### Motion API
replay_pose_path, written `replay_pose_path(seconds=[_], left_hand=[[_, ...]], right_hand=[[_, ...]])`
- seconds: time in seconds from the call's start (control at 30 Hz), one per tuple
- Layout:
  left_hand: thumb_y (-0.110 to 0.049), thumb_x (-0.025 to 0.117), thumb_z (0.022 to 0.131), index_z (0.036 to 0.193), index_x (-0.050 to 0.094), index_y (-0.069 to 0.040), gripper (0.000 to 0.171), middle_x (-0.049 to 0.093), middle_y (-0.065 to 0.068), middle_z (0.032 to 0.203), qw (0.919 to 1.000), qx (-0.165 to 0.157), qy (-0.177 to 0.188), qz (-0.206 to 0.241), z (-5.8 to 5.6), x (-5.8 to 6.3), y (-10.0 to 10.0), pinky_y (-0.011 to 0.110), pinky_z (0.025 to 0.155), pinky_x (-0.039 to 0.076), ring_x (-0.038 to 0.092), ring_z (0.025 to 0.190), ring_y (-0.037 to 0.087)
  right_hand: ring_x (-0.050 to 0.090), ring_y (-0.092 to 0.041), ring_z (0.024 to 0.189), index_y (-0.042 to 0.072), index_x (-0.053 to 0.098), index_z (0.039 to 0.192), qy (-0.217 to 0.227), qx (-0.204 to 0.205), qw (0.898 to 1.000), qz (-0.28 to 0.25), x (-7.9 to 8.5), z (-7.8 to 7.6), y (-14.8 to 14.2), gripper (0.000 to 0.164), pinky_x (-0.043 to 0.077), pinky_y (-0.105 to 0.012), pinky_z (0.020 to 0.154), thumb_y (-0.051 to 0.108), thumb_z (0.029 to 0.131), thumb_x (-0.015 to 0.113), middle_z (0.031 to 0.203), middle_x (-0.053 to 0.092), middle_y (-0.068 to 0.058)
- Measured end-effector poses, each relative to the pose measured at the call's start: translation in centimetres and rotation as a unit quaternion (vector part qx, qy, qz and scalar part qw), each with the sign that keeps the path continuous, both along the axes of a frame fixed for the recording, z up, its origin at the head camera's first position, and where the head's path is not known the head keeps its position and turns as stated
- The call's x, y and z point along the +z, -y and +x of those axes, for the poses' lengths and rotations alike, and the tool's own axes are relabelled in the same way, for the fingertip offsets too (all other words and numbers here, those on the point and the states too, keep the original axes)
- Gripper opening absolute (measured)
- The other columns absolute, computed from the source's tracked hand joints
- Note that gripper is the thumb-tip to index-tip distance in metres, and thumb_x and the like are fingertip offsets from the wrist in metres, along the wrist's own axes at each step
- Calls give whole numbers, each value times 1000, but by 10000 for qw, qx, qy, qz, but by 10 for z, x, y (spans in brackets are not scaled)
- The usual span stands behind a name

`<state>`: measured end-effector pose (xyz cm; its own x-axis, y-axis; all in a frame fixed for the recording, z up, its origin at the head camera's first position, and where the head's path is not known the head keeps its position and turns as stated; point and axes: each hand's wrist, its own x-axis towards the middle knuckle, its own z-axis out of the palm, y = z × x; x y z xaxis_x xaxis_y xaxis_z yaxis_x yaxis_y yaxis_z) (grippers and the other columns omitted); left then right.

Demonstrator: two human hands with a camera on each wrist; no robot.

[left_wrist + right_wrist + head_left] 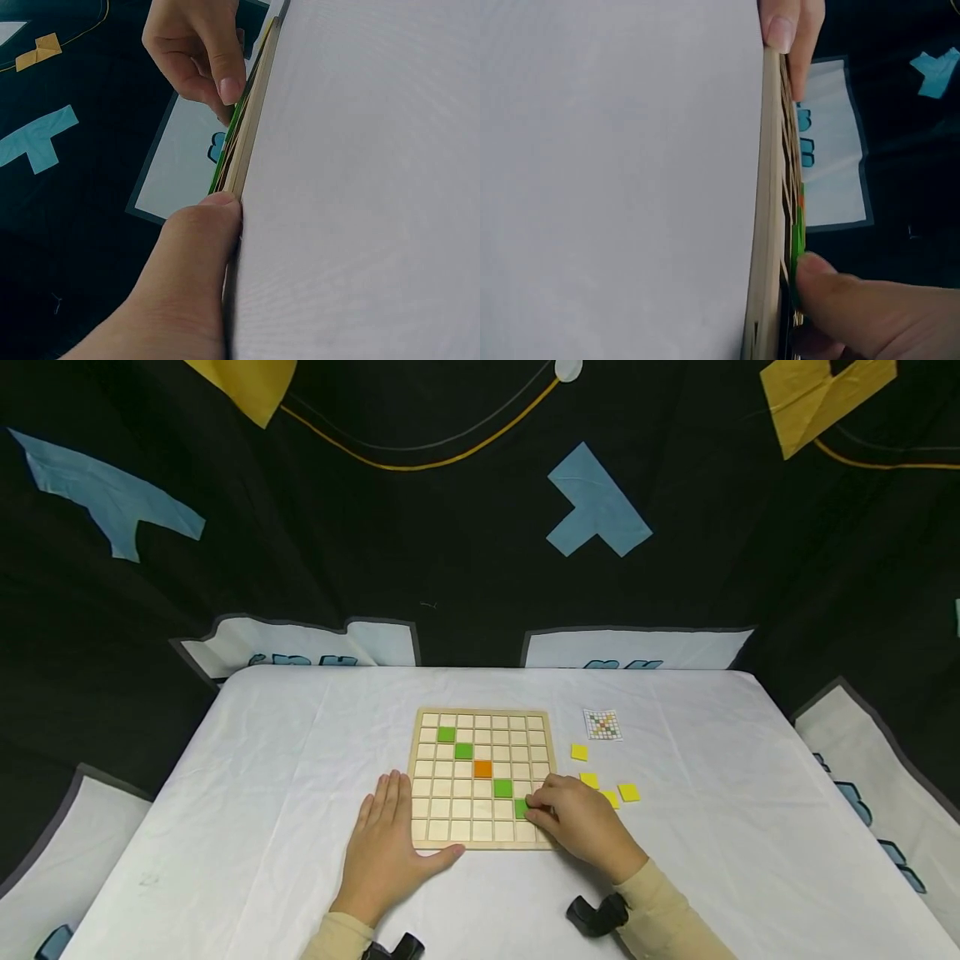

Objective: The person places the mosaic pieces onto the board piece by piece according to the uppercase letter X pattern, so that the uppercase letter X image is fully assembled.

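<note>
A wooden grid board (482, 831) lies on the white table, with a diagonal of green tiles and an orange tile (483, 769) in its cells. My left hand (386, 847) rests flat along the board's left edge, its thumb spread along the front edge. In the left wrist view that thumb (202, 225) touches the wooden side. With thumb and curled fingers, my right hand (581, 818) pinches the green tile (521, 809) nearest the front right corner. The right wrist view has the thumb (840, 289) against this tile, and the fingers partly hidden behind it.
Several yellow tiles, one (579, 752) farther back and another (628, 792) to the right, lie beside the board; my right hand overlaps some. Behind them is a small card (602, 725) printed with a coloured grid. A dark curtain (465, 552) hangs beyond the table (262, 760).
</note>
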<state>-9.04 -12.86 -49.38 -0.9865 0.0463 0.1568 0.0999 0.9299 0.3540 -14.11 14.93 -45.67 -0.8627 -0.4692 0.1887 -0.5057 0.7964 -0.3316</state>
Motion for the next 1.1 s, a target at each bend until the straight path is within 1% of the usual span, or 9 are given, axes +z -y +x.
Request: replay_pose_path(seconds=[0.07,0.17,0.3,0.37,0.47,0.6,0.7,0.83,1.1], left_hand=[[-88,58,69,154,25,6,130,23,21,163,10000,11,-37,4,0,-1,0,52,124,20,19,153,37],[-88,58,69,154,25,6,130,23,21,163,10000,18,-63,22,0,-1,1,52,124,20,19,153,37],[-87,59,70,154,25,5,130,23,21,163,10000,10,-42,58,0,0,1,52,124,19,19,153,37],[-87,59,70,154,24,6,130,22,21,163,10000,7,-14,64,0,1,1,52,124,19,19,153,36],[-87,59,70,154,24,6,130,21,21,164,10000,-8,37,89,1,2,1,52,125,18,17,154,36],[-87,59,70,154,23,6,131,20,21,164,9999,-15,96,94,0,3,0,52,125,17,16,154,36],[-87,59,70,154,23,6,131,20,20,164,9999,-2,105,97,1,3,0,52,125,17,16,154,36],[-87,59,70,154,23,6,131,20,20,164,9999,1,77,93,1,2,0,52,125,17,16,154,36],[-88,58,69,155,23,5,131,19,20,164,9999,14,102,88,0,2,0,51,125,17,16,154,35]], right_hand=[[53,0,72,21,80,92,-60,83,9999,40,1,-1,0,12,47,-17,63,30,85,79,81,62,16],[50,2,70,22,81,91,57,76,10000,-28,2,-2,-1,11,43,-16,60,30,84,80,79,62,17],[49,3,67,24,78,83,236,-95,9992,-304,3,-7,-7,6,43,-16,60,30,84,80,76,60,20],[49,1,68,25,75,82,275,-314,9979,-502,3,-10,-11,7,44,-18,62,30,86,78,77,59,20],[49,-5,67,21,74,92,254,-812,9943,-649,3,-18,-20,8,43,-22,61,29,91,72,77,57,14],[49,-12,67,12,71,112,272,-1524,9866,-512,4,-32,-31,23,40,-27,58,24,93,69,79,57,4],[51,-16,70,8,66,124,366,-1819,9822,-301,3,-42,-37,35,41,-29,59,22,92,70,81,59,-1],[51,-18,72,5,64,129,478,-1903,9805,-104,0,-52,-42,40,40,-29,58,21,93,69,81,59,-3],[51,-19,73,5,67,118,734,-1988,9772,-152,-2,-60,-44,31,41,-29,58,22,92,70,85,58,-5]])
